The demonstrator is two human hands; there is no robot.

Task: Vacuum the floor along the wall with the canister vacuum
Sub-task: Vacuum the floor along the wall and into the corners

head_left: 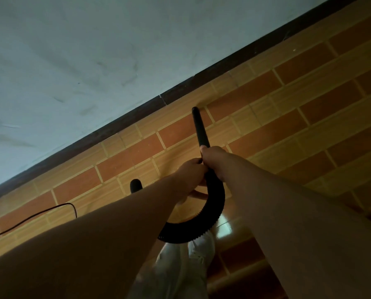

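Note:
A black vacuum wand (200, 126) points at the tiled floor (288, 100), its tip just short of the dark baseboard (180, 89) under the pale wall (72, 50). My right hand (214, 160) grips the wand's near end. My left hand (191, 175) grips the ribbed black hose (212, 203) just behind it. The hose curves down and left under my left forearm. The canister itself is hidden.
A thin black power cord (39, 214) loops over the tiles at the left. A small rounded black part (136, 185) shows above my left forearm. My white shoe (199, 251) and light trouser leg stand below the hose. Orange and tan tiles stretch to the right.

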